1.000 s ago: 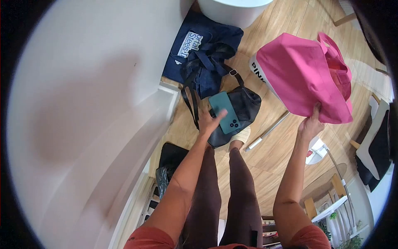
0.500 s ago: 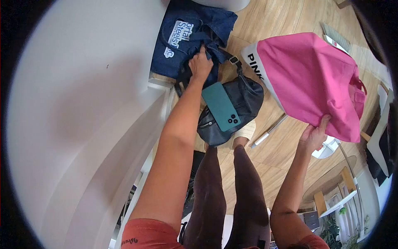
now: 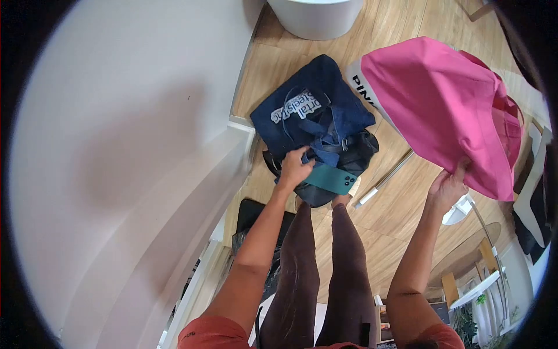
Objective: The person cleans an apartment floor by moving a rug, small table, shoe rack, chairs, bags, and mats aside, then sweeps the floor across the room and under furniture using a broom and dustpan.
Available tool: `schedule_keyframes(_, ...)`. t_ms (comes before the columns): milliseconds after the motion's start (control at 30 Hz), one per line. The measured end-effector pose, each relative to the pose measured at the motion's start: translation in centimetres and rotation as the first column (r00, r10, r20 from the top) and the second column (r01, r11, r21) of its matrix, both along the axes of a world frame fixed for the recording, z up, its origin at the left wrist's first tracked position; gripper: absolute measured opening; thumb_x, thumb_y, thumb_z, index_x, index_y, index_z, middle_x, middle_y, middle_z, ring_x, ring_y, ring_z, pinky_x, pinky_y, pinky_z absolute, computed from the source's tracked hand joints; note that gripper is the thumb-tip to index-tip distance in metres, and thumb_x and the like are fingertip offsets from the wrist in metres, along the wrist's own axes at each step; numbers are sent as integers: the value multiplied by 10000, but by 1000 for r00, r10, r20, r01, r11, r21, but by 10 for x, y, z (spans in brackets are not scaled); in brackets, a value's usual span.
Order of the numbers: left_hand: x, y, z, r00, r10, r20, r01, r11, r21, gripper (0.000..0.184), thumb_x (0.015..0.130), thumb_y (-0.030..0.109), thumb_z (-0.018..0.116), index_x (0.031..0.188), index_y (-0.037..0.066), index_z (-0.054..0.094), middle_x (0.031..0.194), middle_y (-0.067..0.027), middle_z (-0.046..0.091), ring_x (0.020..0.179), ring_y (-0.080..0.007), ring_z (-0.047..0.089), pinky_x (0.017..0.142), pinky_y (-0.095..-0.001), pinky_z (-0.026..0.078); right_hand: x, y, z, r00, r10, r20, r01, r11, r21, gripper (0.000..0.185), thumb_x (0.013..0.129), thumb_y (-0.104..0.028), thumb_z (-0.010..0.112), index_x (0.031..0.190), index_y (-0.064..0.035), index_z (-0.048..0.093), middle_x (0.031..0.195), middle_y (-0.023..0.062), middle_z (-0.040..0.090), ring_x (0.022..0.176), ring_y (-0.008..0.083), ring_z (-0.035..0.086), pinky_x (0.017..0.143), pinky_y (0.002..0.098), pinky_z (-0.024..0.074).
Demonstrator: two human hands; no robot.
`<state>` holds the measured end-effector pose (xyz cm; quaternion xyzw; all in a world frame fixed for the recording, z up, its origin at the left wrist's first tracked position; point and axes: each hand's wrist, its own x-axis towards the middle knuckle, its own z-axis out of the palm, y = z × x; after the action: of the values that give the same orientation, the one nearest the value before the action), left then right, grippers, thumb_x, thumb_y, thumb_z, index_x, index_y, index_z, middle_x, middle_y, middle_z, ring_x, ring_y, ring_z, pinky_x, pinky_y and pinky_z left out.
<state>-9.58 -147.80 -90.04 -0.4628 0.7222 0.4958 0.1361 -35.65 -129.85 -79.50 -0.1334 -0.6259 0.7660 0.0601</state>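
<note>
My left hand point(image 3: 297, 169) is closed on the lower edge of a navy blue tote bag point(image 3: 270, 120) with white printed lettering. This tote lies over part of a black leather bag point(image 3: 367, 148). A green phone point(image 3: 328, 180) rests on the black bag, its left end hidden by the tote and my left hand. On the other side, my right hand point(image 3: 447, 189) grips the bottom corner of a large pink bag point(image 3: 427, 99), which has a white band marked "PINK" in black letters, partly cut off from sight. Its handles hang at the right.
A white tub-like container point(image 3: 317, 20) stands at the top on the wooden floor point(image 3: 401, 224). A white wall point(image 3: 128, 116) runs along the left. A metal rod with a white handle point(image 3: 367, 196) lies between my feet and the pink bag. White furniture point(image 3: 482, 285) is at lower right.
My left hand has pulled the navy tote toward me, so it now overlaps the black bag and the phone. The pink bag has shifted slightly, and my right hand still holds it.
</note>
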Motion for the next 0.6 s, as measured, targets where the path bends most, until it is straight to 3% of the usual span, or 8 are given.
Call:
schedule_keyframes(233, 7, 28, 46, 998, -38, 44, 34, 996, 82, 400, 634, 172, 646, 980, -23, 596, 895, -228, 604, 847, -351, 588, 763, -357, 453, 20, -17, -23, 997, 5, 77, -23, 973, 229, 294, 756, 35, 601, 1026, 13, 486, 1032, 79, 539, 886, 166, 516, 776, 277, 422)
schedule_keyframes(300, 17, 27, 53, 1000, -26, -8, 27, 984, 174, 394, 630, 183, 660, 955, -32, 600, 867, -228, 608, 822, -345, 595, 750, -346, 453, 57, 0, -62, 986, 116, -118, -66, 930, 360, 335, 771, 10, 589, 1081, 5, 463, 1074, 99, 517, 924, 194, 494, 819, 319, 401)
schedule_keyframes(333, 20, 27, 57, 998, -8, -60, 24, 964, 266, 391, 625, 194, 674, 929, -41, 603, 840, -228, 611, 796, -339, 602, 736, -335, 452, 77, 17, -76, 880, 472, -49, -96, 279, 955, 360, 816, -54, 549, 1147, -2, 418, 1147, 115, 469, 978, 214, 465, 888, 353, 362)
schedule_keyframes(400, 37, 36, 57, 994, 12, -104, 20, 954, 298, 438, 619, 235, 701, 934, -51, 594, 845, -184, 628, 798, -275, 607, 716, -324, 446, 104, 10, -70, 716, 691, 94, -635, 590, 499, 370, 810, -154, 541, 1150, -30, 465, 1137, 91, 411, 1006, 212, 414, 883, 350, 334)
schedule_keyframes(433, 41, 35, 61, 979, 80, -185, -6, 929, 370, 491, 630, 252, 703, 992, -49, 566, 911, -162, 615, 838, -250, 592, 735, -323, 446, 115, -5, -58, 600, 800, 36, -794, 588, 157, 391, 769, -185, 578, 1135, -59, 527, 1050, 70, 414, 980, 220, 402, 841, 360, 341)
schedule_keyframes(500, 61, 54, 49, 953, 141, -267, -4, 890, 456, 544, 640, 269, 706, 1050, -47, 538, 976, -140, 601, 879, -224, 578, 754, -323, 447, 118, -7, -45, 322, 943, 80, -738, 197, 646, 384, 692, -150, 631, 1065, -239, 618, 921, 54, 422, 948, 227, 398, 873, 358, 295)
schedule_keyframes(567, 103, 86, 3, 912, 398, -94, -367, 898, 241, 570, 709, 253, 665, 1158, -29, 454, 1105, -111, 529, 1007, -215, 514, 813, -322, 436, 124, -8, -42, 193, 981, -1, -670, 132, 730, 399, 685, -171, 622, 1078, -245, 614, 910, 54, 437, 959, 231, 406, 929, 391, 254)
schedule_keyframes(600, 103, 88, 10, 917, 387, -97, -354, 902, 248, 570, 709, 253, 665, 1158, -29, 454, 1105, -111, 529, 1007, -215, 514, 813, -322, 436, 125, -6, -42, 206, 978, 4, -664, 137, 735, 399, 685, -171, 622, 1078, -245, 614, 910, 54, 437, 959, 231, 406, 929, 391, 254)
